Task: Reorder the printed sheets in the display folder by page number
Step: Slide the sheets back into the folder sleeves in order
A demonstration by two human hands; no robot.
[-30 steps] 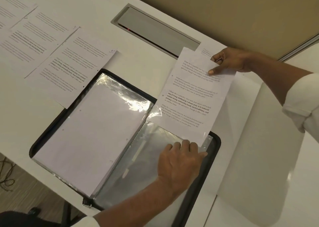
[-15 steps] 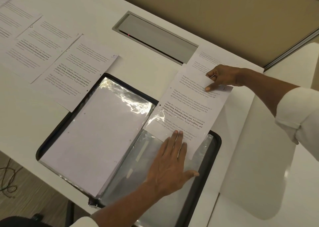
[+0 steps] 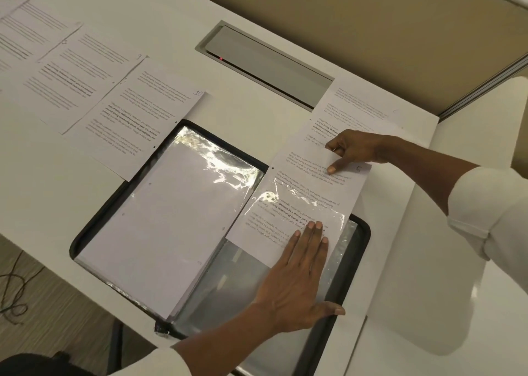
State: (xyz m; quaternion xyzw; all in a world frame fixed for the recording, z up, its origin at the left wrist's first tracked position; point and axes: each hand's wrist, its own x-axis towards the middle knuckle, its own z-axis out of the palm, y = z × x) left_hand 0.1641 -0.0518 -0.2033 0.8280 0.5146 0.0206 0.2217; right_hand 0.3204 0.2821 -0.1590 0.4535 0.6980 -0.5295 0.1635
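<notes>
the printed sheet (image 3: 310, 185) marked 5 lies slanted over the right half of the open display folder (image 3: 363, 234), its lower part inside a clear sleeve (image 3: 338, 225). my left hand (image 3: 297, 278) lies flat on sleeve and sheet, fingers straight. my right hand (image 3: 354, 148) grips the sheet's top edge, forefinger on the print. more sheets (image 3: 143, 118) lie on the white table (image 3: 171, 32).
</notes>
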